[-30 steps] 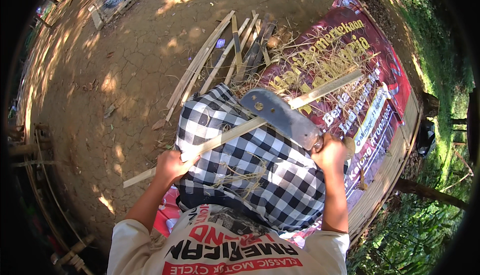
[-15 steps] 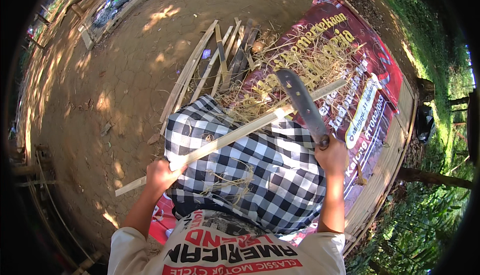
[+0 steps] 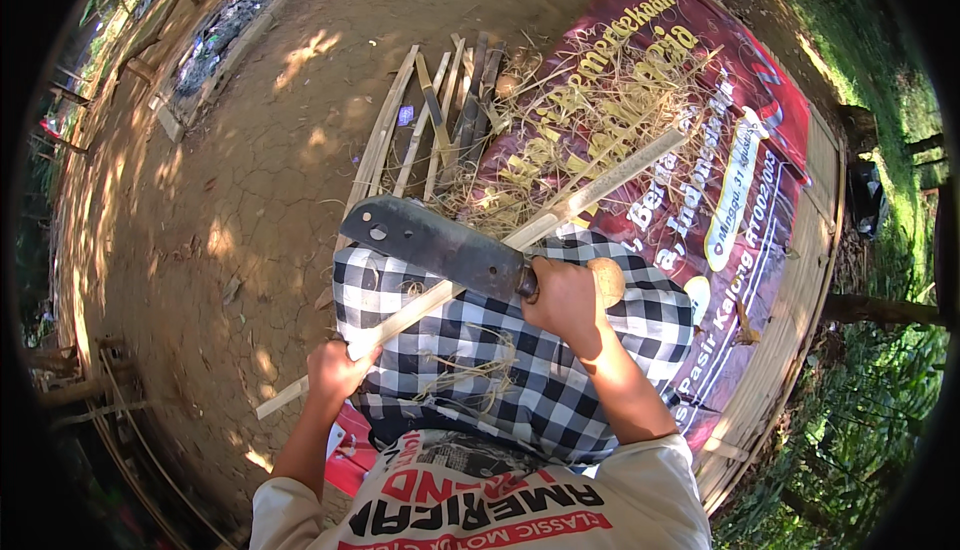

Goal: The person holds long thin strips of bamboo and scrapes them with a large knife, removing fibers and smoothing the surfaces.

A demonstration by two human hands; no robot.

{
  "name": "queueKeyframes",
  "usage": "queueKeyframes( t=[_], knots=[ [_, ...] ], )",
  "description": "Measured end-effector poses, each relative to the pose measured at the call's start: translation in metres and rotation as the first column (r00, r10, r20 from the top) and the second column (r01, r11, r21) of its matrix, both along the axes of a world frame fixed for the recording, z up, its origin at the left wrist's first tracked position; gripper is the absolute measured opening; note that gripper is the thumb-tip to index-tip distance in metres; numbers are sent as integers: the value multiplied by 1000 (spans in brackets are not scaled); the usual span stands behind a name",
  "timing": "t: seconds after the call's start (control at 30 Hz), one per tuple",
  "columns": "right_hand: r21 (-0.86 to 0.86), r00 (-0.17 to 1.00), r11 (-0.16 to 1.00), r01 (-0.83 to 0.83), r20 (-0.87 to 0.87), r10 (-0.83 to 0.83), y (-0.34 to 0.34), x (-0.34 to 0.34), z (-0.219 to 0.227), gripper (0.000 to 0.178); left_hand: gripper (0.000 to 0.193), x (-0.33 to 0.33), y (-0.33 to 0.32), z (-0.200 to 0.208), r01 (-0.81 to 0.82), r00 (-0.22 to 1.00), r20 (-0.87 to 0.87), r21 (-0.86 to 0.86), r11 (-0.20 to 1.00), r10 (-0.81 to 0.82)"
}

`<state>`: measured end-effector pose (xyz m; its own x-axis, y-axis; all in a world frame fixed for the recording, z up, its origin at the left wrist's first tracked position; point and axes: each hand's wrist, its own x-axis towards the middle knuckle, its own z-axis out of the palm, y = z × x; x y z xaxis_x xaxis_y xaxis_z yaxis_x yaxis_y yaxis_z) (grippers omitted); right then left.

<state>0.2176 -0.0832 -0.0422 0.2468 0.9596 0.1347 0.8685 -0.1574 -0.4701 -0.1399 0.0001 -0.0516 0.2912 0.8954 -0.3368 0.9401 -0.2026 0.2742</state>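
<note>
A long pale bamboo strip (image 3: 607,182) slants across my lap, its far end over the banner at the upper right. Near its lower left end my left hand (image 3: 340,366) is wrapped around it. In my right hand (image 3: 570,300) is the dark handle of a broad cleaver-like knife (image 3: 435,246) with holes in its blade. The blade points left and crosses over the middle of the strip; whether it touches the strip I cannot tell. A black-and-white checked cloth (image 3: 590,385) covers my lap, with a few thin shavings (image 3: 480,375) lying on it.
A maroon printed banner (image 3: 735,325) lies over a bamboo platform (image 3: 770,420) at the right, strewn with curly shavings (image 3: 620,115). Several bamboo strips (image 3: 382,130) lie ahead on bare earth (image 3: 235,200). A wood-framed ash bed (image 3: 225,40) is at the far left.
My right hand has swung the knife left and inward, from right of the strip to lying across its middle. My left hand keeps its hold on the strip; the view has shifted slightly.
</note>
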Motion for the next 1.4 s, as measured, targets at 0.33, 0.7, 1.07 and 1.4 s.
queueKeyframes(
  t=[0.33,0.7,1.07,1.4],
  knots=[
    [-81,999,997,-7,41,10,-10,-4,20,16,47,1,8,5,-1,996,93,-98,995,10],
    [-159,999,987,-11,-34,6,-24,-17,30,17,40,-7,7,-7,28,987,161,-47,998,-21],
    [-217,957,970,110,287,-44,-50,50,27,23,59,-7,3,-9,8,998,61,-66,998,-4],
    [-135,713,714,687,316,-626,-85,148,70,17,68,-8,14,-6,167,986,-11,8,986,-167]
  ],
)
